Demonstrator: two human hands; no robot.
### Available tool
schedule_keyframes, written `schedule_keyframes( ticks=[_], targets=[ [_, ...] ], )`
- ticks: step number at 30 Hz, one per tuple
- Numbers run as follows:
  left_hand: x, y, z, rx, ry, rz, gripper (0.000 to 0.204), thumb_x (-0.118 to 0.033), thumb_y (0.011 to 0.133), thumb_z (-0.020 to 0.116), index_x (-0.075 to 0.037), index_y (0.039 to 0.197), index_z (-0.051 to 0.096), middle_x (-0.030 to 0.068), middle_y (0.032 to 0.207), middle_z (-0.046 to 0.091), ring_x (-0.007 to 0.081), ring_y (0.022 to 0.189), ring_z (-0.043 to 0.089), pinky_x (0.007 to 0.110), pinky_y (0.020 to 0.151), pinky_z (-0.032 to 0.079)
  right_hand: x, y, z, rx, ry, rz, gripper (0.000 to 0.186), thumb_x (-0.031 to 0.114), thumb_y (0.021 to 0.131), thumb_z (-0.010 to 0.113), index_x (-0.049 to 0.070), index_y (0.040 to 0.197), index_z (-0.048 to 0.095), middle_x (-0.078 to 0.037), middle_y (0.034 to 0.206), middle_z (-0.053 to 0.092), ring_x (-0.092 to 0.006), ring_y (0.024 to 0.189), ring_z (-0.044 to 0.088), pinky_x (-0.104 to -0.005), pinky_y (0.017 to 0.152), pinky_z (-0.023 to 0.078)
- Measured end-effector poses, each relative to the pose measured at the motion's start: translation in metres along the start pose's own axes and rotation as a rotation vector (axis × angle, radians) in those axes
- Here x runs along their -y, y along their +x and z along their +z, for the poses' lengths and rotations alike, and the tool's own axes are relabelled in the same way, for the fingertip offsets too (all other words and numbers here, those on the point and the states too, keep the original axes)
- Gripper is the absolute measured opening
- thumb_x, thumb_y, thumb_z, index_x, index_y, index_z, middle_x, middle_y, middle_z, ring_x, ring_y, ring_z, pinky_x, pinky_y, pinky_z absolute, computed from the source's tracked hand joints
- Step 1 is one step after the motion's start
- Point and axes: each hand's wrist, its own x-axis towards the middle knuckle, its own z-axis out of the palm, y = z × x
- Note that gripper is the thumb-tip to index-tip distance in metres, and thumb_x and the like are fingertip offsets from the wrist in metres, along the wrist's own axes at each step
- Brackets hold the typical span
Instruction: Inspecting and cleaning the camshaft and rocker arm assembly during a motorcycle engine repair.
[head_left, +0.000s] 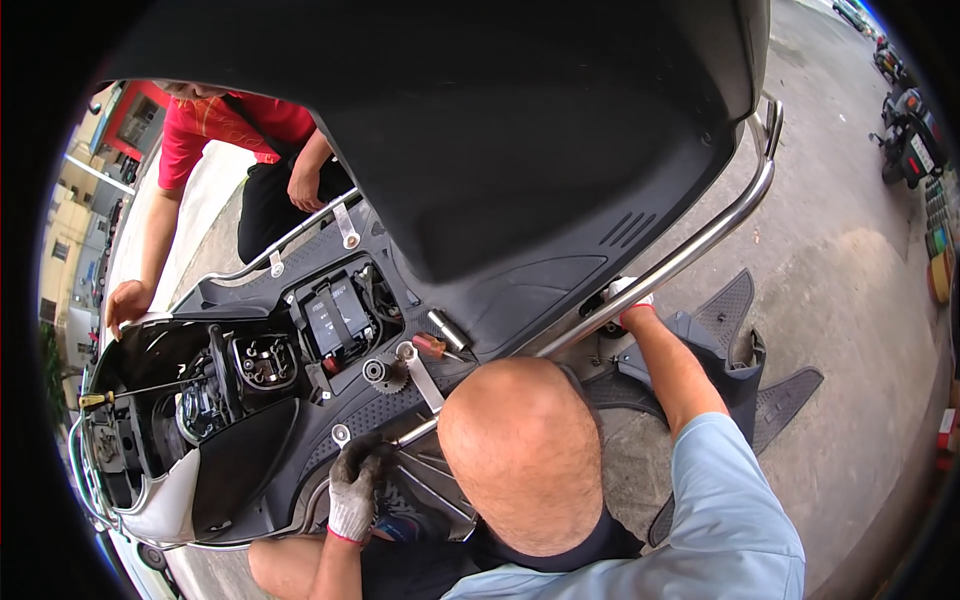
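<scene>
Right of the curved silver metal rail [692,251], bare grey concrete [815,220] leaves room, but ribbed black plastic fairing [738,380] blocks the nearer part.

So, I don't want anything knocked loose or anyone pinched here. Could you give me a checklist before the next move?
1. Gloves on the worker: ok; both left hand and right hand wear one.
2. Floorboard cleared: not ok; red screwdriver, metal cylinder and geared part lie on it.
3. Rear opening clear of tools: not ok; yellow screwdriver lies across it.
4. Battery covered: not ok; its bay is open.
5. Helper's hand away: not ok; it is at the bodywork's edge.
6. Right hand's grip secure: cannot tell; its fingers are hidden around the rail.
</scene>
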Motion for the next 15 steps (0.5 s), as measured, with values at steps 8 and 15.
schedule_keyframes(
  ticks=[8,15],
  targets=[
    [-0.008,-0.005,-0.009,0.036,-0.040,0.018,0.032,-0.005,0.099,0.050,0.000,0.129,0.058,0.0103,0.113,0.070,0.0156,0.093,0.068,0.026,0.073,0.054,-0.031,-0.056,-0.024,-0.427,0.268,-0.036,0.026,0.026,0.092,0.057,0.008,0.080,0.072,-0.018,0.083,0.073,-0.0371,0.080,0.070,-0.0453,0.073,0.055],
    [-0.018,-0.010,-0.015,0.025,-0.125,0.085,0.031,-0.006,0.100,0.050,0.001,0.129,0.056,0.0114,0.111,0.068,0.0156,0.088,0.067,0.028,0.075,0.058,-0.094,-0.170,-0.021,-0.027,1.971,-0.058,0.021,0.021,0.095,0.064,0.004,0.107,0.064,-0.006,0.083,0.068,-0.0146,0.065,0.062,-0.0275,0.057,0.046]
  ],
)
